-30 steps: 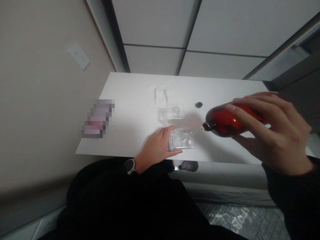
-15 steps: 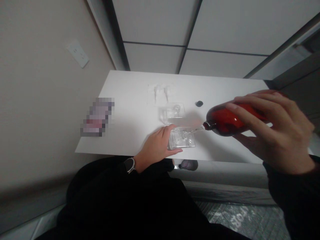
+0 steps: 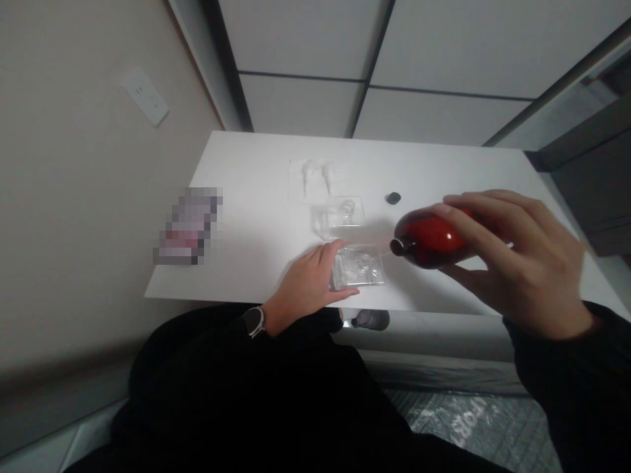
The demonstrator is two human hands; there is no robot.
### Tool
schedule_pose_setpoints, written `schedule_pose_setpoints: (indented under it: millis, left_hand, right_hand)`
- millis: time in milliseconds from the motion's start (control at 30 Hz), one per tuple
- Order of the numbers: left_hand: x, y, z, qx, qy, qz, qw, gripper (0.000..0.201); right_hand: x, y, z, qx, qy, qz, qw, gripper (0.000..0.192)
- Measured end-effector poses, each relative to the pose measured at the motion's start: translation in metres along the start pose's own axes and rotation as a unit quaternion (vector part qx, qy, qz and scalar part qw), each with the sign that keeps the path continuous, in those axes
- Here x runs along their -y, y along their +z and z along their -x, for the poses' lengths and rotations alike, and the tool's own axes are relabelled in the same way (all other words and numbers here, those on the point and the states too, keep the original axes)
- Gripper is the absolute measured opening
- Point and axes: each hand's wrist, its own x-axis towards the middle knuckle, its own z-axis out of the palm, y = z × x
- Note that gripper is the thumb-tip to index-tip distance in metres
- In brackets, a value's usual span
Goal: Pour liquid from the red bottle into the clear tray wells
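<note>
My left hand (image 3: 310, 279), a watch on its wrist, is closed around the left side of a small clear plastic container (image 3: 362, 268) that rests on the white table. Thumb and fingers press on its near and far sides. Held in my right hand (image 3: 517, 253) is a red-brown glossy bottle (image 3: 428, 238), tipped over so that its uncapped mouth points left at the container. A faint thin streak, apparently liquid, runs between the mouth and the container. A second clear container (image 3: 340, 217) lies just beyond the first.
A small black cap (image 3: 393, 198) lies on the white table (image 3: 256, 230) beyond the bottle. Farther back are two small whitish, translucent pieces (image 3: 316, 176). A blurred-out flat object (image 3: 187, 226) is by the left edge. A wall socket (image 3: 145, 96) is at left, cabinet panels (image 3: 305, 39) behind.
The bottle has moved slightly left with my right hand, its mouth nearer the container. The streak from it looks thinner. My left hand stays on the container; the view has shifted a little.
</note>
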Motion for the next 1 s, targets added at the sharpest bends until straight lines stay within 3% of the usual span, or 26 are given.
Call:
schedule_pose_setpoints:
  millis: [100,200,333,533,700,833,1000]
  left_hand:
    - [-0.001,0.0,-0.001,0.006,-0.004,0.001,1.0,0.078]
    - [0.0,-0.003,-0.002,0.019,-0.01,0.006,1.0,0.078]
    - [0.005,-0.015,0.0,0.033,-0.025,-0.003,0.999,0.077]
    - [0.021,-0.046,0.008,0.047,-0.074,-0.021,0.996,0.07]
    - [0.034,-0.064,0.012,0.039,-0.122,-0.02,0.992,0.07]
    - [0.04,-0.071,0.009,0.014,-0.155,-0.009,0.988,0.076]
    - [0.052,-0.08,-0.004,-0.005,-0.14,0.015,0.99,0.091]
  right_hand:
    - [0.004,0.007,0.002,-0.012,0.015,-0.011,1.0,0.087]
    - [0.006,0.013,0.005,-0.018,0.073,-0.064,0.995,0.076]
    - [-0.004,0.02,0.011,-0.039,0.158,-0.181,0.97,0.079]
    - [-0.028,0.028,0.018,-0.032,0.337,-0.372,0.864,0.067]
    - [-0.029,0.027,0.015,-0.053,0.395,-0.456,0.796,0.058]
    - [-0.026,0.029,0.015,-0.059,0.425,-0.444,0.786,0.063]
    - [-0.028,0.038,0.02,-0.06,0.449,-0.423,0.785,0.069]
